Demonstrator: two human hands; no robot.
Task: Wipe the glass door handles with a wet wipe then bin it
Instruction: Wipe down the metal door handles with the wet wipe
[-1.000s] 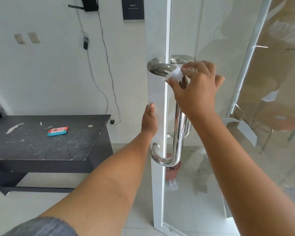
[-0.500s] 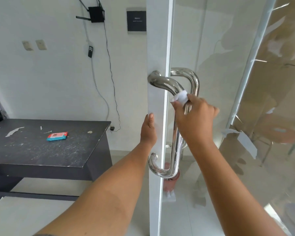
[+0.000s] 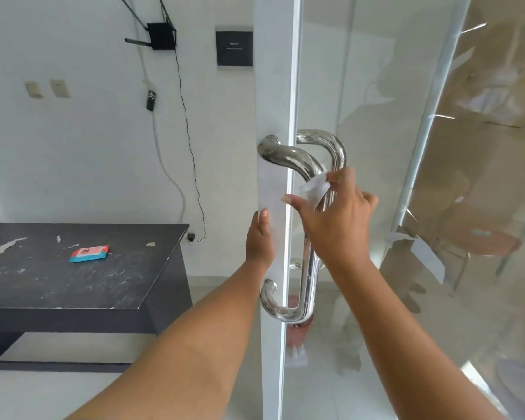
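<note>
Honestly, the wipe point(image 3: 314, 187) looks limp and slick (keep it bunched), pinched by the right hand point(image 3: 337, 225) at the top bend of the near handle point(image 3: 288, 157); the left hand point(image 3: 259, 237) lies flat, fingers straight, on the door point(image 3: 273, 101).

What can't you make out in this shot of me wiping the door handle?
Head view:
- Handle stretch under the right hand and wet wipe: covered by them.
- Wall plaque text: too small.
- Pack label on the table: too small.
- Pink object behind the door: partly hidden by the handle, blurred.
</note>
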